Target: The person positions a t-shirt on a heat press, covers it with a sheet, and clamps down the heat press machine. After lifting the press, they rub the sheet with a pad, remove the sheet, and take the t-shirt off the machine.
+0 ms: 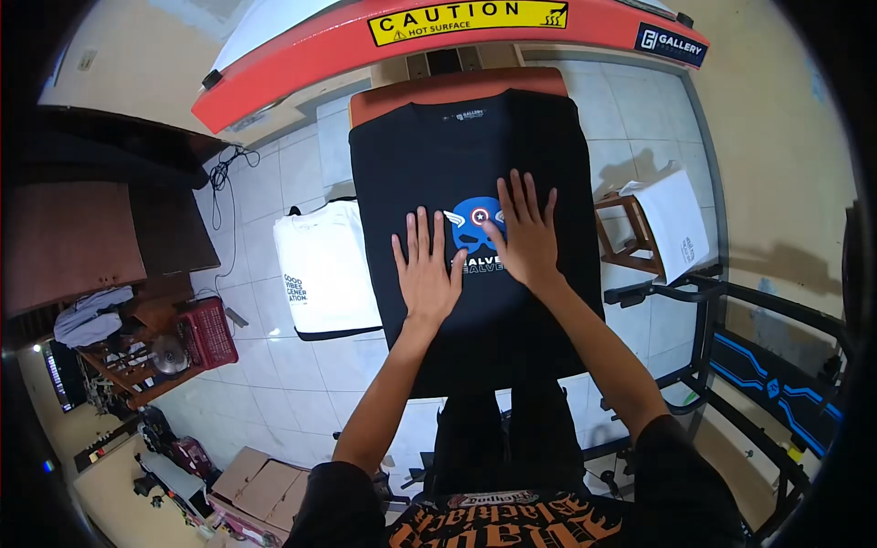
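A black T-shirt (484, 320) lies spread on the orange-red platen (393, 99) of a heat press, its collar toward the far end. On its chest is a blue mask print (473, 239) with white wings, a star emblem and partly covered lettering. My left hand (427, 274) rests flat on the cloth just left of the print, fingers spread. To the right of the print my right hand (528, 236) also lies flat, its thumb reaching over the print's edge. Neither hand grips anything.
The press's red upper part (311, 68) with a yellow caution label (468, 22) spans the far side. A white printed T-shirt (329, 274) lies at left. At right stand a cloth-draped stool (671, 224) and a black metal frame (776, 315). A red crate (208, 333) sits far left.
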The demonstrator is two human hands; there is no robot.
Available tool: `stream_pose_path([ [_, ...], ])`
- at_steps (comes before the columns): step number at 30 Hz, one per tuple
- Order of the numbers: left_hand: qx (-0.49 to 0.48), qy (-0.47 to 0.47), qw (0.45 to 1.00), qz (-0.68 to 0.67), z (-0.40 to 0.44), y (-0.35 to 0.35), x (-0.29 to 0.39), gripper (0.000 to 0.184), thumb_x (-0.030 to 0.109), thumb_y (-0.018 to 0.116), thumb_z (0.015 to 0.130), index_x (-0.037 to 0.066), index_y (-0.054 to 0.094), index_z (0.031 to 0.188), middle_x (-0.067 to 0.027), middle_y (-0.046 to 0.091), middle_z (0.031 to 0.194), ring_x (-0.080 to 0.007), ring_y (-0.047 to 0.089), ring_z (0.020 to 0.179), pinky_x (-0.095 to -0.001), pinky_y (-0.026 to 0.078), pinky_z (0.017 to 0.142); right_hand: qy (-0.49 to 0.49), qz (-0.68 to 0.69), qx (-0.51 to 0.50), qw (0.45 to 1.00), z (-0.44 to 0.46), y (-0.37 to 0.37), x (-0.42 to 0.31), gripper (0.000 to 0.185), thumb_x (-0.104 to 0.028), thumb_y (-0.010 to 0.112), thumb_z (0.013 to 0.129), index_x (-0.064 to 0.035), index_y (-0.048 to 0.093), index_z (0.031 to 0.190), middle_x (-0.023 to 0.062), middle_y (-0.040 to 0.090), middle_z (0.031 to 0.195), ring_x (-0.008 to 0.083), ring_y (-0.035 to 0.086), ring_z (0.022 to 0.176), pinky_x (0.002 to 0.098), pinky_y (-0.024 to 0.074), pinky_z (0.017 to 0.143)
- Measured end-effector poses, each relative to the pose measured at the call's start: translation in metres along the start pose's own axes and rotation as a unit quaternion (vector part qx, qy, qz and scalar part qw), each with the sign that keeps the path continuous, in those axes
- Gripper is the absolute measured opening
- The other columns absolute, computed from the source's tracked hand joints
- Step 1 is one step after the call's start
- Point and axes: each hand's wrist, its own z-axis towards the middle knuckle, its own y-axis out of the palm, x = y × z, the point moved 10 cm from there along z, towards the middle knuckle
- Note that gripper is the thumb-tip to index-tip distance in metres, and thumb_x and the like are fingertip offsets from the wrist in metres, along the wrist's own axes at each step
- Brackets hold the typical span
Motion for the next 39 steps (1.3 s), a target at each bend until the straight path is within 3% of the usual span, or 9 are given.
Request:
stream_pose_path([
  [13, -0.145, 0.058, 0.981, -0.115, -0.250, 0.012, 0.017, 0.071, 0.037, 0.066, 0.097, 0.001, 0.045, 0.155, -0.0246, 0.036, 0.163, -0.0422, 0.031, 0.154, -0.0661, 0.016, 0.122, -0.167, 0.240, -0.333, 0.896, -0.297, -0.032, -0.108, 0.067, -0.049, 0.063, 0.098, -0.0120, 0.049, 0.152, 0.0157, 0.037, 0.164, 0.0334, 0.027, 0.157, 0.0681, 0.0170, 0.122],
  [18, 0.036, -0.033, 0.986, -0.162, -0.111, -0.042, -0.011, 0.070, 0.032, 0.060, 0.102, -0.002, 0.037, 0.158, -0.0327, 0.032, 0.162, -0.0523, 0.023, 0.153, -0.0633, 0.014, 0.124, -0.022, 0.247, -0.122, 0.961, -0.137, -0.045, -0.050, 0.066, -0.037, 0.063, 0.100, -0.0022, 0.045, 0.153, 0.0225, 0.039, 0.161, 0.0379, 0.030, 0.155, 0.0685, 0.0168, 0.122],
  [22, 0.050, -0.045, 0.996, -0.066, 0.004, -0.028, -0.026, 0.065, 0.037, 0.048, 0.107, 0.005, 0.032, 0.162, -0.0242, 0.024, 0.169, -0.0433, 0.014, 0.158, -0.0582, 0.011, 0.126, 0.051, 0.043, -0.016, 0.998, -0.039, -0.010, 0.004, 0.069, -0.042, 0.055, 0.103, -0.0031, 0.038, 0.158, 0.0222, 0.036, 0.164, 0.0393, 0.031, 0.154, 0.0638, 0.0196, 0.123],
  [26, 0.044, -0.079, 0.996, -0.021, -0.019, -0.023, -0.054, 0.063, 0.040, 0.048, 0.107, 0.015, 0.034, 0.164, -0.0132, 0.028, 0.170, -0.0404, 0.021, 0.158, -0.0589, 0.017, 0.125, 0.103, -0.016, 0.006, 0.995, -0.051, -0.016, 0.047, 0.068, -0.044, 0.049, 0.106, -0.0069, 0.036, 0.161, 0.0196, 0.035, 0.166, 0.0389, 0.031, 0.154, 0.0625, 0.0200, 0.124],
  [29, 0.056, -0.132, 0.983, -0.111, -0.073, -0.016, -0.087, 0.063, 0.038, 0.046, 0.109, 0.010, 0.032, 0.163, -0.0252, 0.033, 0.164, -0.0427, 0.033, 0.151, -0.0530, 0.029, 0.121, 0.184, -0.059, -0.008, 0.981, -0.110, -0.032, 0.084, 0.067, -0.044, 0.048, 0.107, -0.0084, 0.034, 0.162, 0.0187, 0.035, 0.166, 0.0385, 0.032, 0.153, 0.0610, 0.0209, 0.124],
  [34, -0.029, -0.330, 0.829, -0.450, -0.207, 0.025, -0.105, 0.065, 0.047, 0.036, 0.113, 0.006, 0.032, 0.163, -0.0285, 0.062, 0.139, -0.0365, 0.067, 0.120, -0.0388, 0.050, 0.101, 0.286, 0.189, -0.021, 0.939, -0.238, -0.046, 0.100, 0.061, -0.036, 0.041, 0.111, 0.0020, 0.033, 0.159, 0.0258, 0.044, 0.157, 0.0435, 0.044, 0.143, 0.0485, 0.0327, 0.120],
  [36, -0.047, -0.435, 0.699, -0.566, -0.305, 0.102, -0.126, 0.071, 0.057, 0.032, 0.111, 0.005, 0.040, 0.159, -0.0229, 0.065, 0.136, -0.0304, 0.065, 0.118, -0.0405, 0.051, 0.098, 0.366, 0.248, -0.022, 0.897, -0.311, -0.028, 0.118, 0.056, -0.032, 0.040, 0.112, 0.0075, 0.043, 0.151, 0.0272, 0.052, 0.150, 0.0414, 0.051, 0.137, 0.0449, 0.0385, 0.115],
  [38, -0.044, -0.485, 0.628, -0.607, -0.379, 0.158, -0.142, 0.079, 0.067, 0.030, 0.108, 0.005, 0.052, 0.151, -0.0174, 0.069, 0.128, -0.0262, 0.064, 0.114, -0.0460, 0.052, 0.093, 0.473, 0.482, -0.036, 0.736, -0.388, 0.008, 0.134, 0.050, -0.029, 0.041, 0.111, 0.0082, 0.055, 0.141, 0.0256, 0.059, 0.142, 0.0369, 0.056, 0.133, 0.0437, 0.0419, 0.112],
  [39, -0.108, -0.534, 0.601, -0.585, -0.400, 0.158, -0.140, 0.082, 0.070, 0.032, 0.106, 0.004, 0.054, 0.149, -0.0159, 0.070, 0.125, -0.0244, 0.063, 0.107, -0.0481, 0.052, 0.087, 0.513, 0.366, -0.025, 0.776, -0.431, 0.018, 0.162, 0.051, -0.032, 0.043, 0.112, 0.0109, 0.066, 0.125, 0.0256, 0.070, 0.125, 0.0339, 0.064, 0.121, 0.0414, 0.0457, 0.106],
])
